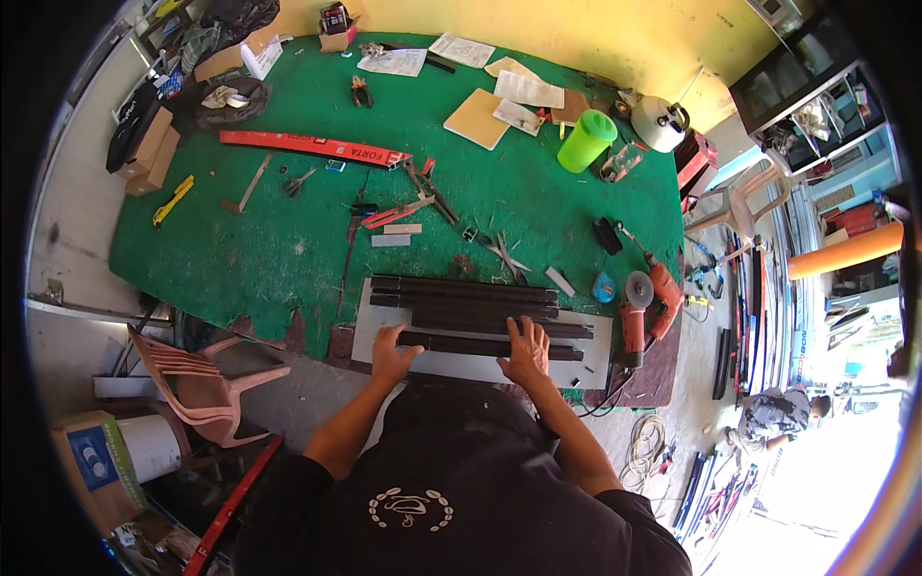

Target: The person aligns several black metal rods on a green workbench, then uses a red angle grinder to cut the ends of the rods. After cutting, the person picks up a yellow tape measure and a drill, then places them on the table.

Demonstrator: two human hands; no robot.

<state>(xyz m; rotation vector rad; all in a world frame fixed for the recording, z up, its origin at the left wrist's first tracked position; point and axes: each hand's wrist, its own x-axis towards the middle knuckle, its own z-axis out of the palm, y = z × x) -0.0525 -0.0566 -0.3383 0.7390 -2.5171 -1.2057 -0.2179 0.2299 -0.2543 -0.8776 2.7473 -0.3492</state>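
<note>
Several dark brown metal bars [461,299] lie side by side on a pale grey board [364,331] at the table's near edge. My left hand [392,355] is at the left end of the nearest dark bar [461,345], thumb and fingers apart around that end. Over the right part of the same bar, my right hand [526,357] rests with its fingers spread across the bars and its thumb toward me. Whether either hand presses on the metal, I cannot tell.
On the green table [279,226] are a red level [312,146], scissors [503,255], a blue tape measure [603,288], a red angle grinder [634,322] and a drill [663,288]. A green pitcher [587,141] stands farther back. Chairs [206,389] flank the table; a person [776,413] bends at right.
</note>
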